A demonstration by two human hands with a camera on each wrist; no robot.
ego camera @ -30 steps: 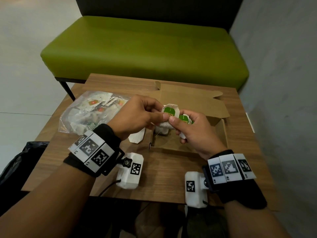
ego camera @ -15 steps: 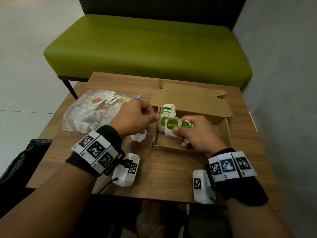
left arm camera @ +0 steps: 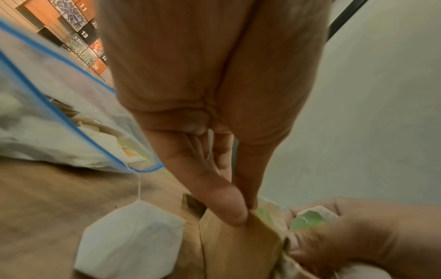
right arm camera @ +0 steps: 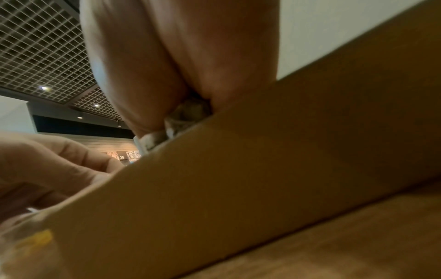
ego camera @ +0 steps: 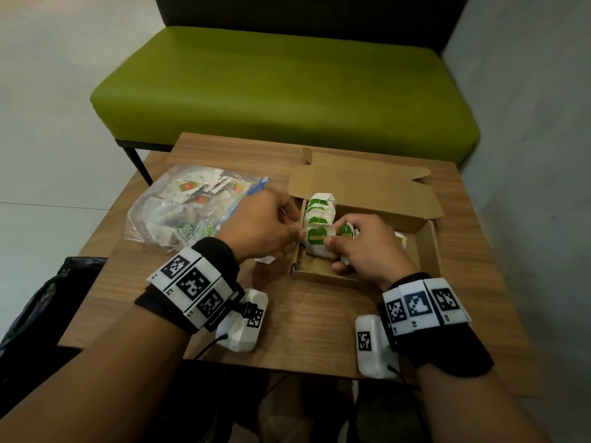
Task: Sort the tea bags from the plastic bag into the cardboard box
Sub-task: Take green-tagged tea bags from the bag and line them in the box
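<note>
Paper tea bags are light, soft and crushable, with thin walls, loose fill, a string and a tag each. Judgement: handle w/ a light pinch at the top edge or tag end; squeezing the body risks a tear, and strings can snag on neighbours.

Hands:
- Left hand: thumb and forefinger pinched together at the top edge of the left wall of the cardboard box, per the left wrist view. Whether a bag edge is also in the pinch cannot be told.
- Right hand: inside the box, fingers curled round several green-tagged bags, thumb against the front bag of the row.

Containers:
- Cardboard box sits on the desk, lid flap folded back. A row of green-tagged bags stands on edge along the left wall — approx. four or five visible, exact count unclear. A yellow-marked item shows at the right side, mostly hidden by the right hand.
- Plastic bag (clear, blue zip strip) lies left of the box, mouth toward it, and holds many bags w/ red/orange and some green tags.
- One loose tea bag lies on the desk between plastic bag and box — its string runs back toward the bag mouth.

Judgement: sorting is part done; most stock remains in the plastic bag.
</note>
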